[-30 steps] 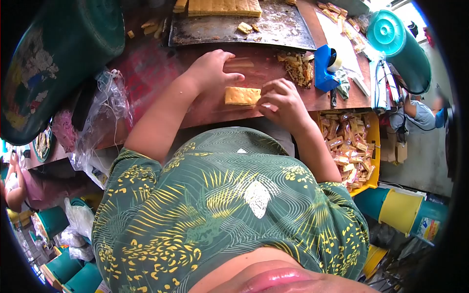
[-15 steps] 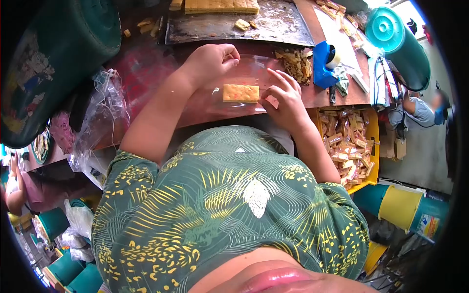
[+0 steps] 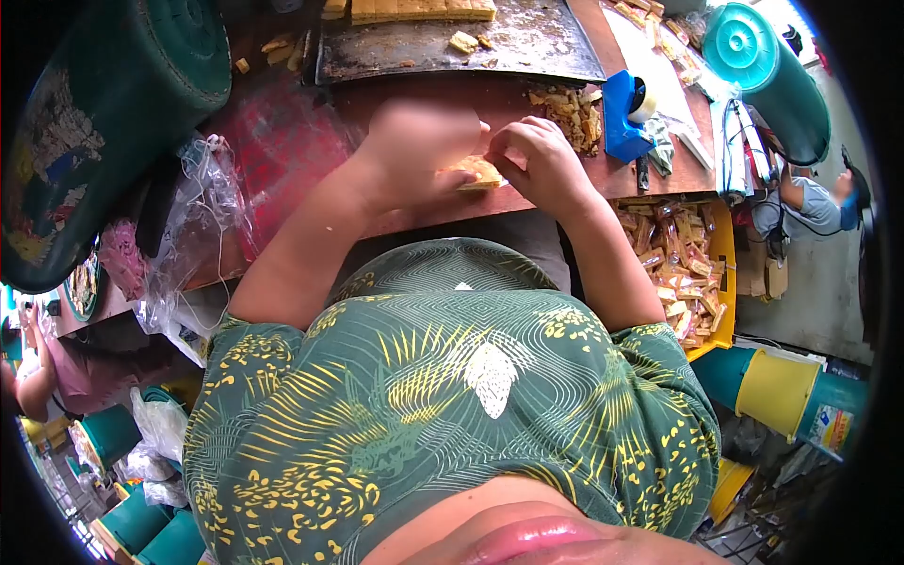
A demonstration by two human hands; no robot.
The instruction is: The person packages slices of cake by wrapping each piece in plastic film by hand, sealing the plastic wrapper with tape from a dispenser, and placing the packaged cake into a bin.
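A flat golden slab of cake lies near the front edge of the reddish table, partly covered by my hands. My left hand, smeared by motion, is over its left side, and its grip cannot be made out. At the slab's right upper corner, my right hand is closed in a pinch; what lies between the fingertips is too small to name. Behind the hands is a dark baking tray with a large scored cake and small scraps.
Crumbled scraps and a blue tape dispenser stand right of my hands. A yellow crate of wrapped pieces is at the right. Green bins and plastic bags are left. Other people are at both far sides.
My left hand has moved down and right over the slab, and my right hand has moved in to meet it with its fingers closed. The clear film seen around the slab is now mostly hidden.
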